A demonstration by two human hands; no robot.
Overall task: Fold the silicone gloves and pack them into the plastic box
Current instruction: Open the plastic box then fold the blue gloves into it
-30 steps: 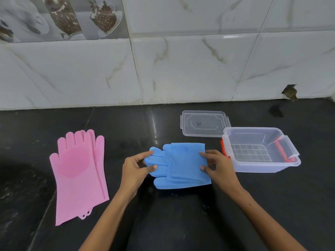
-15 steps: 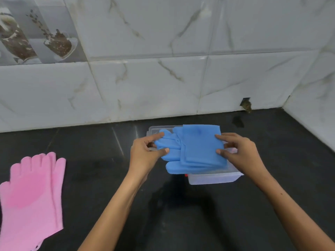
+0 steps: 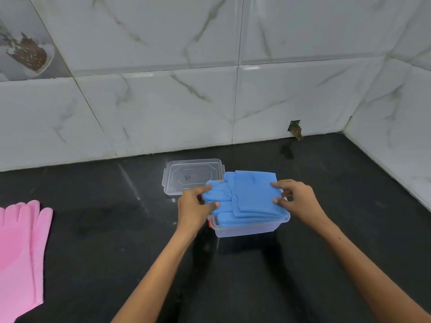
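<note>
Folded blue gloves [image 3: 250,197] sit atop the plastic box [image 3: 247,229]. Left hand [image 3: 194,207] pinches the bundle's nine o'clock edge; right hand [image 3: 297,199] pinches its three o'clock edge. Both grips narrow. Pink glove [image 3: 19,252] lies on the surface [image 3: 116,241], far at nine o'clock.

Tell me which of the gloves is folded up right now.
The blue glove, held by both hands over the clear box, is folded into a compact bundle. The pink glove lies flat and unfolded at the counter's left edge.
</note>
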